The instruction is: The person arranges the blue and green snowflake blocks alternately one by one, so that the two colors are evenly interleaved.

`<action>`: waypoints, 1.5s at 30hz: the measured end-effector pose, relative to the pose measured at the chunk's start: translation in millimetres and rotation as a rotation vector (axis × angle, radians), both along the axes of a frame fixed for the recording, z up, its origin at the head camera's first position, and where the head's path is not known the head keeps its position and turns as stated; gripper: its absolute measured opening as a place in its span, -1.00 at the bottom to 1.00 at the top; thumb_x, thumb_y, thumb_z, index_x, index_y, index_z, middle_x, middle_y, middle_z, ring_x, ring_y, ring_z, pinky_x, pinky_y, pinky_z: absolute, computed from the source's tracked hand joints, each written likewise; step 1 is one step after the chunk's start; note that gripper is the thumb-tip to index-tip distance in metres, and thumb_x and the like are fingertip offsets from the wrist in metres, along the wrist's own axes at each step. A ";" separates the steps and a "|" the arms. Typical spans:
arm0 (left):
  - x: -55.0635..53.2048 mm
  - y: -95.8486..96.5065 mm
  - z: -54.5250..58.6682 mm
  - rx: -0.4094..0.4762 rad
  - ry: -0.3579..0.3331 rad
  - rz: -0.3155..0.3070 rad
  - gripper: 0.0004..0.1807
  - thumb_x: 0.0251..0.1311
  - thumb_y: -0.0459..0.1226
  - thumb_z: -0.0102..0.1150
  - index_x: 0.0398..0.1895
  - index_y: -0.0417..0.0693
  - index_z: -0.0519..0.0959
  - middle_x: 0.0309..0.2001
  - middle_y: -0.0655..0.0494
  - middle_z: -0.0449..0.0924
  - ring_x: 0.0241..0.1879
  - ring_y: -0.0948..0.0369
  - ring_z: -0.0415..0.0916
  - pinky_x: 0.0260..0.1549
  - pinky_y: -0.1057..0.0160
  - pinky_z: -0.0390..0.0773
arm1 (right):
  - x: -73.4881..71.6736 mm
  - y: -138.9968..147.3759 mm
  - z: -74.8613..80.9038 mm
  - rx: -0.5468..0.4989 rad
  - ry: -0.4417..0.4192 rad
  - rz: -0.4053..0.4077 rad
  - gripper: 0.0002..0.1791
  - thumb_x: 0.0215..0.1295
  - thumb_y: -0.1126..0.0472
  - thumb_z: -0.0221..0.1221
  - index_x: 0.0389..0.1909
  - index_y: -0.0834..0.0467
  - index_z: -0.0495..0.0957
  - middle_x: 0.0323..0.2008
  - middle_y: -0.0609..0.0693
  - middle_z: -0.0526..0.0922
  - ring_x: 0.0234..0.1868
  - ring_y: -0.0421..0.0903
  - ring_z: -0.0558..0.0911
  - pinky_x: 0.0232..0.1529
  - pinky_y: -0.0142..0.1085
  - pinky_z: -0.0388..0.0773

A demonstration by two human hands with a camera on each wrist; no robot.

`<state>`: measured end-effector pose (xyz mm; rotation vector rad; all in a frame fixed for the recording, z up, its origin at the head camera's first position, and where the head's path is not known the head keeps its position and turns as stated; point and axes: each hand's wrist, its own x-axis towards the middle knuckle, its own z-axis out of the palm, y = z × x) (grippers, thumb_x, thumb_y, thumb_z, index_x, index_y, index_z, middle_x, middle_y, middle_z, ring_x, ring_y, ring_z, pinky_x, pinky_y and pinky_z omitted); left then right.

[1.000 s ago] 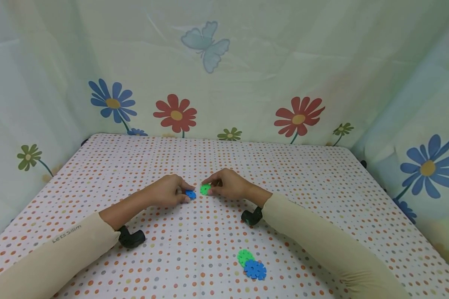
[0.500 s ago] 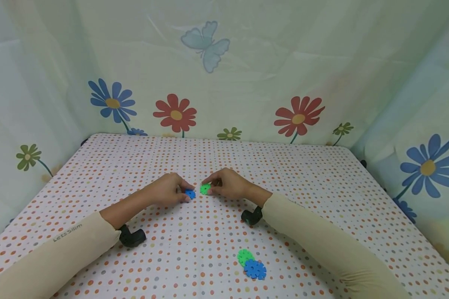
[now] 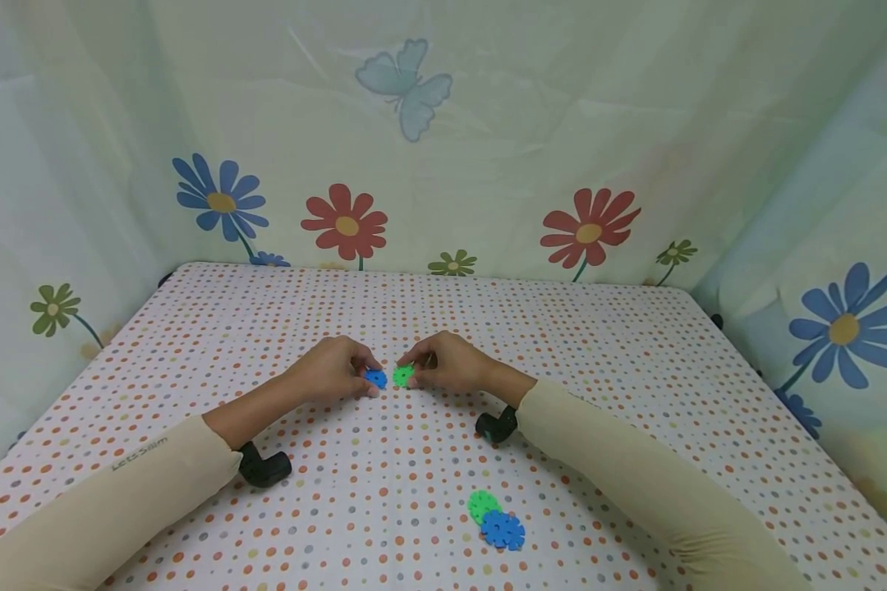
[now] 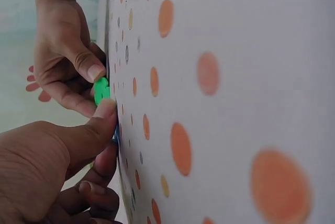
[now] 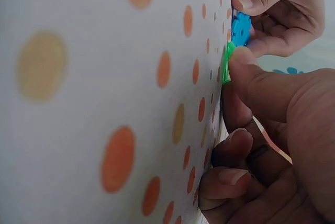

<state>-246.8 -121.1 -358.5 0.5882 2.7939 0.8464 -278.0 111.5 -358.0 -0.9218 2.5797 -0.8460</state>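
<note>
My left hand pinches a blue notched plastic disc between thumb and fingers, near the middle of the table. Facing it, my right hand pinches a green notched disc the same way. A narrow gap separates the two discs in the head view. The right wrist view shows the blue disc standing tilted, with the green disc seen nearly edge-on under my right thumb. In the left wrist view the green disc shows between the hands, while my left fingers hide most of the blue one.
Nearer to me lie another green disc and a blue disc, the blue overlapping the green. A dotted cloth covers the table. Flower-printed curtains stand behind it and at both sides. A black wrist camera sits under the left sleeve.
My left hand has shifted slightly up and tilted the blue disc, its face showing more now. The right hand and the green disc have barely moved. The pair of discs nearer me stays put.
</note>
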 end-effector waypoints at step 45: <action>-5.3 -4.5 -4.7 0.062 -0.011 0.052 -0.63 -0.08 -0.15 0.56 -0.14 0.02 0.77 -0.52 0.22 0.64 -0.49 0.27 0.39 -0.46 0.31 0.37 | 1.3 -5.4 -0.7 0.023 0.035 -0.015 -0.65 0.15 0.07 0.41 -0.04 0.06 0.73 -0.33 -0.16 0.75 -0.38 -0.30 0.58 -0.29 -0.43 0.53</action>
